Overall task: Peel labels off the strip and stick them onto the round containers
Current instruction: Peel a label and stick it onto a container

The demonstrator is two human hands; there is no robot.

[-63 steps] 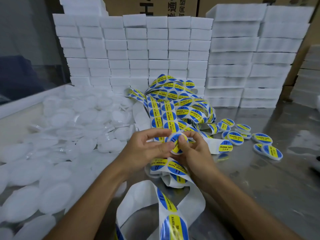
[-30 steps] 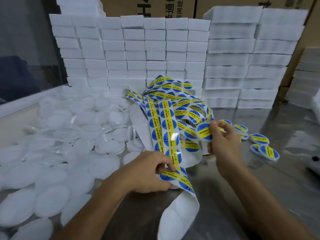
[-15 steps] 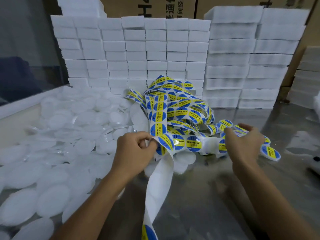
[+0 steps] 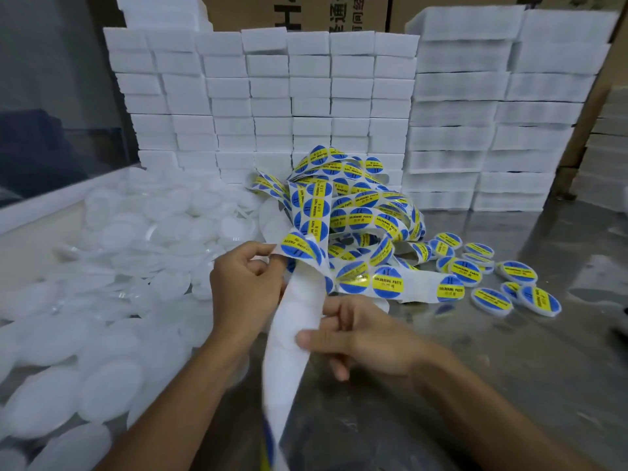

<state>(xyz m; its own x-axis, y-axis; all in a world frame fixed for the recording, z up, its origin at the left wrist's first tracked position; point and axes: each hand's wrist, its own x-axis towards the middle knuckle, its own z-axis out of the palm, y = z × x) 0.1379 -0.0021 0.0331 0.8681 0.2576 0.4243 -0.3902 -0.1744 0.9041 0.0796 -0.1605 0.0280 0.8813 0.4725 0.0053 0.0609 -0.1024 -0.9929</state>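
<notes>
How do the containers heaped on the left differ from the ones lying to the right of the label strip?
The left containers are bare white; the right containers carry blue-and-yellow labels. The left ones form a large, overlapping heap; the right ones are few and loosely scattered. Both are round, flat and lie on the metal table.

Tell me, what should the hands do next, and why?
Probably peel that label free. The left hand pinches the strip right at it, where the label's edge looks lifted, while the right hand holds the bare backing below. Neither hand holds a container yet; the unlabelled white ones lie to the left.
</notes>
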